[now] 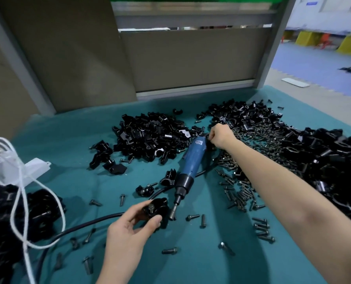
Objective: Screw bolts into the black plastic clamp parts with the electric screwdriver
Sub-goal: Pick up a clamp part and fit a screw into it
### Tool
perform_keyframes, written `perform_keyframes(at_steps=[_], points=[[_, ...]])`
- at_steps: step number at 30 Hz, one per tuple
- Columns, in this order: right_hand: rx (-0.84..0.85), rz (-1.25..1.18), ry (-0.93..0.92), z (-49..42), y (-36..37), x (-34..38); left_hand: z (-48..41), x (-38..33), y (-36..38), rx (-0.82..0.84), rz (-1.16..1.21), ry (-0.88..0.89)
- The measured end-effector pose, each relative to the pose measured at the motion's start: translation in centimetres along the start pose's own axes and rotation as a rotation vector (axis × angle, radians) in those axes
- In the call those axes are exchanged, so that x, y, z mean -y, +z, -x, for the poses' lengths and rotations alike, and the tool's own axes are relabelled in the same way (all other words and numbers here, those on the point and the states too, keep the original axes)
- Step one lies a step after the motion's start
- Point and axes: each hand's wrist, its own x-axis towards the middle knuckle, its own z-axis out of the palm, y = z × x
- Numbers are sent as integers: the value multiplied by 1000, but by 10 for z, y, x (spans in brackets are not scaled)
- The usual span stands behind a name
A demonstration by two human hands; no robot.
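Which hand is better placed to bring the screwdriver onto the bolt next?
Right. The right hand is at the rear end of the screwdriver, while the left hand holds the clamp with the bolt standing in it.

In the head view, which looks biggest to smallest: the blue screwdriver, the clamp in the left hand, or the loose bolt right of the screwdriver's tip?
1. The screwdriver, by far the longest.
2. The clamp, partly covered by the left hand.
3. The bolt, smallest.
All lie close together, so nearness barely skews this.
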Motion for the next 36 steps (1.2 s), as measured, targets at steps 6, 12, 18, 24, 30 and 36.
perform_keyframes(at_steps=[6,12,18,24,30,36], points=[[5,120,-52,6,-2,0,1,1,-1,9,-26,13],[6,235,-115,14,-4,1,2,3,-1,16,-33,19],[2,307,-191,17,-5,-4,2,3,0,13,-27,19],[-136,46,-200,36,-23,-6,2,1,1,19,-20,26],[149,-306,-438,134,-56,41,1,1,0,7,-35,38],[268,-340,-659,195,-35,75,0,6,1,-7,-60,79]])
